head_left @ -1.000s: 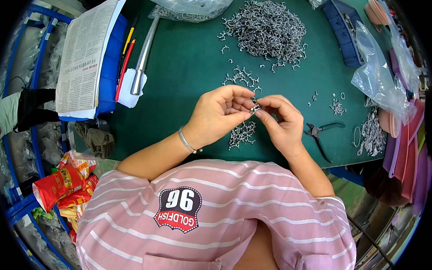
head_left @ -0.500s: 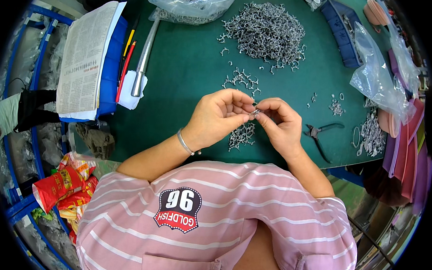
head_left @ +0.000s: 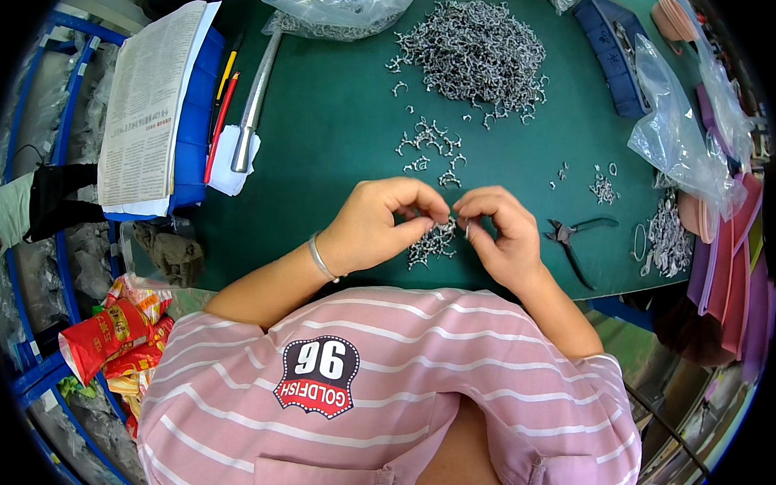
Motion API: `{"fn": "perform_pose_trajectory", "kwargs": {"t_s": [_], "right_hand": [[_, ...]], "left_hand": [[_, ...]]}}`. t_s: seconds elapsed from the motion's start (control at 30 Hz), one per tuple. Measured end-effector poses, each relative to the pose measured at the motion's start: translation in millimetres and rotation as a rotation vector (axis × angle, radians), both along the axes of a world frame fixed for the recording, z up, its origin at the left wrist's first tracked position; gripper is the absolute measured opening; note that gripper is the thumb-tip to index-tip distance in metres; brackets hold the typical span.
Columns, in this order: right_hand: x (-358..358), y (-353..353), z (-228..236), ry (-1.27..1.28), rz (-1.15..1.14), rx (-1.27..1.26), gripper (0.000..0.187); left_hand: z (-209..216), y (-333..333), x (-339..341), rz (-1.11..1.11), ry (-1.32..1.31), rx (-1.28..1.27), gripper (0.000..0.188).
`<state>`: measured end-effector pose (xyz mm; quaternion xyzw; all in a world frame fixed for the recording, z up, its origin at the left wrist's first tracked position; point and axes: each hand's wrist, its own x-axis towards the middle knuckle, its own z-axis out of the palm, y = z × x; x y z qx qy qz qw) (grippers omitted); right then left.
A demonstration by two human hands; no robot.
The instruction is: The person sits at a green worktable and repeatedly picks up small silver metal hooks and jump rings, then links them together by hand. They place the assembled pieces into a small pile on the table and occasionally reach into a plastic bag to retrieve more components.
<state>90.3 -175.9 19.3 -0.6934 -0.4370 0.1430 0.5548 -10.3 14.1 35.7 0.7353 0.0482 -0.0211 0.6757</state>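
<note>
Over the green table (head_left: pixel 325 151), my right hand (head_left: pixel 500 232) pinches a small silvery metal ring (head_left: pixel 467 229) between thumb and fingers. Just left of it, my left hand (head_left: pixel 387 222) has its fingers curled in, and whatever they may hold is too small to make out. Beneath my fingertips lies a small heap of silvery metal rings (head_left: pixel 431 248), partly covered by the left hand. Beyond my hands several loose open-ended rings (head_left: pixel 436 138) are scattered. Farther back rises a large pile of similar open rings (head_left: pixel 476 60).
Right of my right hand lie cutting pliers (head_left: pixel 567 232). A blue bin (head_left: pixel 608 59) and a clear plastic bag (head_left: pixel 670 121) stand at the right. On the left are a tapered metal rod (head_left: pixel 259 93), a red pencil (head_left: pixel 221 124) and a newspaper (head_left: pixel 144 106) on a blue tray.
My hands have moved apart after being together on a small metal piece. A ring now shows in my right hand, while the left has shifted slightly left and down.
</note>
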Motion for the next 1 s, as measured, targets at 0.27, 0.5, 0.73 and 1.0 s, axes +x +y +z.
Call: {"fn": "perform_pose_trajectory", "kwargs": {"t_s": [0.27,0.5,0.73,1.0], "right_hand": [[13,11,-4,-0.346,-0.126,-0.197,0.017],[20,13,-12,-0.346,-0.184,-0.295,0.014],[11,6,-6,-0.113,-0.229,-0.245,0.008],[8,8,-4,0.135,-0.28,-0.156,0.007]], "left_hand": [[-19,7,17,0.025,-0.321,0.605,0.015],[-35,-5,39,0.067,-0.321,0.835,0.018],[-35,-3,39,0.092,-0.306,0.702,0.014],[-22,2,37,0.189,0.237,-0.079,0.013]]}}
